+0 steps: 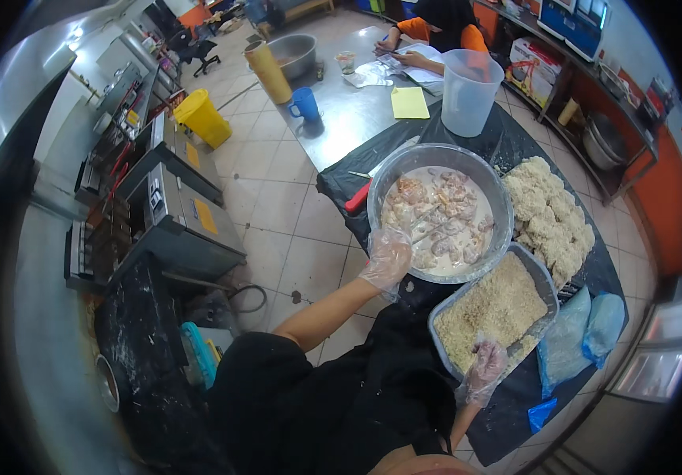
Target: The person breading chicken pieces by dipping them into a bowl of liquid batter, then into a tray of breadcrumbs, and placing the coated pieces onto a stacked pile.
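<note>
My left hand (388,254), in a clear plastic glove, is at the near left rim of a large round metal bowl (500,196). It holds what look like metal tongs (430,230), their ends lying in the bowl. Pieces of raw meat (454,193), probably chicken, sit there in a milky liquid (436,259). My right hand (486,363), gloved the same way, is at the near end of a grey plastic tub (436,323) of pale breadcrumbs (492,303). Its fingers are bunched low over the crumbs; whether anything is in them is hidden.
A heap of crumb-coated pieces (546,214) lies right of the bowl, near blue-tinted plastic bags (567,344). A red-handled knife (357,197) rests at the left. Beyond stand a plastic pitcher (470,95), a blue mug (304,104) and a seated person (445,29) writing.
</note>
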The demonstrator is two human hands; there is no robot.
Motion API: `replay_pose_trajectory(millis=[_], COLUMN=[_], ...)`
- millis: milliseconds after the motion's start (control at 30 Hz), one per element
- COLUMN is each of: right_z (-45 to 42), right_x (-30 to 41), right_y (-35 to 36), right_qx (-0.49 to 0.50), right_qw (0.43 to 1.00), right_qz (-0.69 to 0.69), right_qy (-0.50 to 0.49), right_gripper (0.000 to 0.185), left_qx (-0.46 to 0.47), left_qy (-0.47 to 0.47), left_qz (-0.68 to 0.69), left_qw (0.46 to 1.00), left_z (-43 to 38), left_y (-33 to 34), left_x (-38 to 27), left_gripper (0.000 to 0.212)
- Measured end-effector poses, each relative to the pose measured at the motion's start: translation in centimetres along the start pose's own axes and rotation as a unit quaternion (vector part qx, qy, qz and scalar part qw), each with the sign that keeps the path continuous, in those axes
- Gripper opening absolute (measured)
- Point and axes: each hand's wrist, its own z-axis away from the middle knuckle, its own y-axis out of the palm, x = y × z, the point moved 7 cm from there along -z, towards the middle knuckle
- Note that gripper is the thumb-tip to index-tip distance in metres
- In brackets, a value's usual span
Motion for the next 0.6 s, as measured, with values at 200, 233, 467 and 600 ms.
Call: replay_pose_trajectory(millis=[200, 233, 467, 600], right_z=[-0.3, -0.3, 0.7, 1.7], right_x=[3.1, 1.4, 0.3, -0.6], right_y=[-1.0, -0.8, -1.1, -1.8], right_qx=[-0.006, -0.017, -0.028, -0.023], right_qw=[0.993, 0.996, 1.000, 0.999], right_qz=[0.080, 0.075, -0.003, 0.007], right_qy=[-0.092, -0.037, 0.011, 0.041], right_gripper=[0.030, 0.030, 0.022, 0.020], left_qx=[0.076, 0.089, 0.207, 0.189], left_qy=[0.043, 0.053, -0.122, -0.093], left_qz=[-0.146, -0.136, -0.013, -0.012], left_qw=[0.985, 0.985, 0.971, 0.978], left_z=[-1.7, -2.1, -4.8, -5.3], left_y=[-0.6, -0.3, -5.9, -7.3], left_x=[-0.1, 0.4, 1.8, 2.8], left_gripper=[0.007, 0.011, 0.017, 0.021])
